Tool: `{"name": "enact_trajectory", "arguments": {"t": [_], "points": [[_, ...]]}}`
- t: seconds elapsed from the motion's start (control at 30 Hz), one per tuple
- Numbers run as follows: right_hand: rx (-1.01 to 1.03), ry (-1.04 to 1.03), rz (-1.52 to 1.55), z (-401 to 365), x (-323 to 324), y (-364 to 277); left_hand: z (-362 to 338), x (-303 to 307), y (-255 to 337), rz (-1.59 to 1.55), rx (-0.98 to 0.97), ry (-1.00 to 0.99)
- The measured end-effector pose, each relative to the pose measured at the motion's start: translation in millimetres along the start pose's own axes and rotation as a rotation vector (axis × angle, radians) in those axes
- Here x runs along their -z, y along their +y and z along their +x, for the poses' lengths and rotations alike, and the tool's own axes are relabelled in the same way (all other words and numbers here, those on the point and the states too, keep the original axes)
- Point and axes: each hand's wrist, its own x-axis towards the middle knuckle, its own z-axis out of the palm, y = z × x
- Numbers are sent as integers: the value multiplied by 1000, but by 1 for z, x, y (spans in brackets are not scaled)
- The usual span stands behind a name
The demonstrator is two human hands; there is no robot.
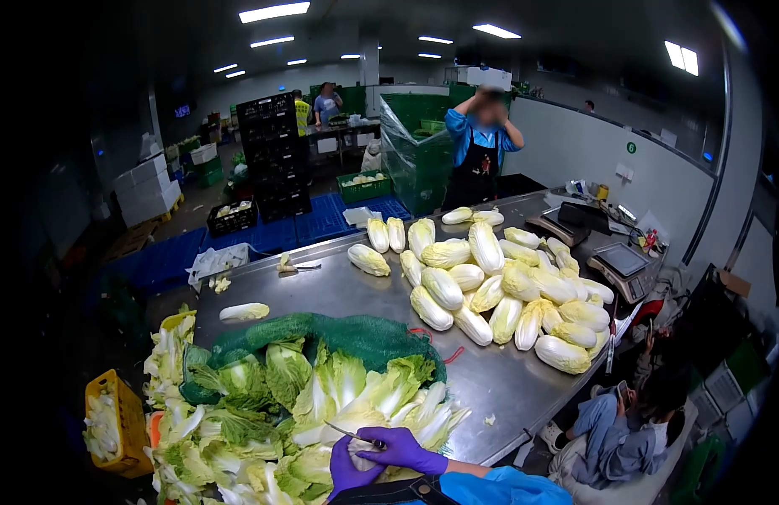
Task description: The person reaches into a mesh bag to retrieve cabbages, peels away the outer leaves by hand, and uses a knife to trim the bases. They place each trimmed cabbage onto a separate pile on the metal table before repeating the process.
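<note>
Realistically, just below the green net [356,332], right hand [400,449] fingers clamp the knife [349,434] & left hand [346,473] fingers wrap the cabbage [366,461], so a slip cd cut that hand

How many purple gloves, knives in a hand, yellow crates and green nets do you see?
Purple gloves: 2, on left hand, right hand
Knife in hand: 1
Yellow crates: 1
Green nets: 1
Total: 5
</note>
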Motion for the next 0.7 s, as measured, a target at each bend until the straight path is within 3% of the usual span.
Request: {"name": "enact_trajectory", "arguments": {"t": [0.07, 0.17, 0.27, 0.43, 0.7], "points": [[-20, 2, -16, 1, 1, -2, 4, -8, -32, 151, -60, 12], [-53, -14, -11, 0, 2, -4, 14, -20, -109, 137, -129, -15], [-57, -18, -13, 1, 1, -2, 18, -20, -114, 206, -128, -29], [-70, -25, -6, 2, 2, -3, 2, 2, -23, 120, -159, 9], [-42, -16, -10, 2, 4, -6, 1, 2, 0, 159, -126, 9]]}}
